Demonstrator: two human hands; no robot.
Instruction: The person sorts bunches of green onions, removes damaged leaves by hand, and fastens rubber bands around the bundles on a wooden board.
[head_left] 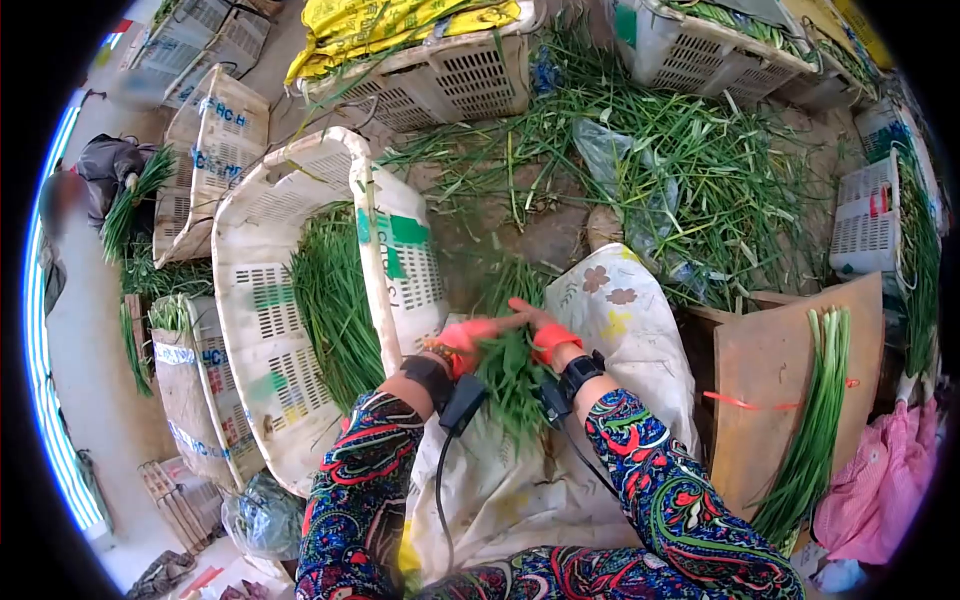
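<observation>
A loose bunch of garlic chives (510, 385) hangs over my lap, between my two hands. My left hand (464, 338), in an orange-red half-glove, is closed at the bunch's left side; its fingers are smeared and partly covered by leaves. From the other side my right hand (545, 328), gloved alike, reaches across the top with bent fingers against the leaves. A pale cloth with printed flowers (625, 320) covers my lap. Beside my left arm, a tilted white plastic basket (285, 405) holds a heap of long garlic chives (340, 300).
Loose green leaves (700, 190) litter the floor ahead, with a clear plastic bag (610, 150) among them. A chive bundle (815, 420) lies on a wooden board (755, 370) at right, near an orange-red tie (750, 402). Another person (110, 165) handles greens at far left.
</observation>
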